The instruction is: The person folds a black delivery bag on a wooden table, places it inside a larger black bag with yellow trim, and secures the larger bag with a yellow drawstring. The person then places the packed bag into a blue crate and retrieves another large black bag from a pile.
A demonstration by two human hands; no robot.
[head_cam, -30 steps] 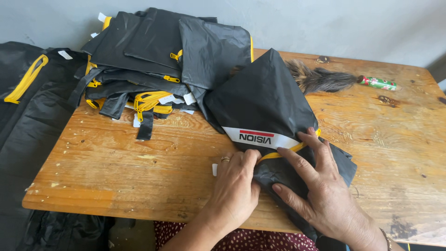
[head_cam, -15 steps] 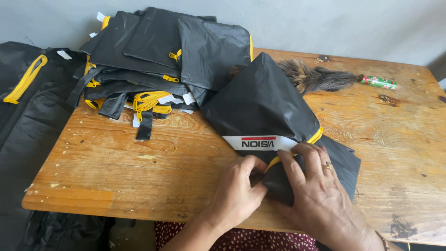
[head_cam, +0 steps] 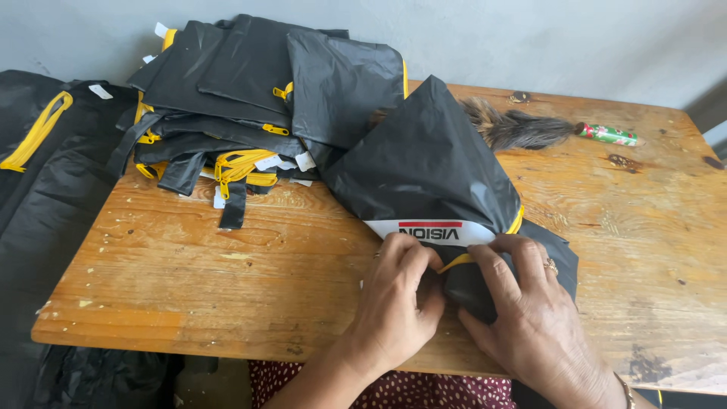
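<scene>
At the lower centre of the frame both hands work on 1 black fabric bag lying on the wooden desk, its peaked upper part pointing toward the top of the frame and its near end bunched under the fingers. The left hand has its fingers curled and pressed together, pinching the black cloth and the yellow trim just below the white label strip; this grip seems meant to keep the edge from slipping. The right hand, a ring on 1 finger, lies just beside it with fingers bent over a rolled lump of the same fabric, pressing it down against the desk, so the bag sits partly under and partly between the 2 hands, with most of its body stretching away above them. The hands touch at the fingertips, which suggests they are tucking or folding the near corner together. In the upper left of the frame a pile of black bags with yellow zips is stacked flat, probably so each can be taken in turn, and more black fabric with a yellow strap hangs over the far left edge. A feather brush with a green patterned handle lies at the upper right, well apart from the hands.
</scene>
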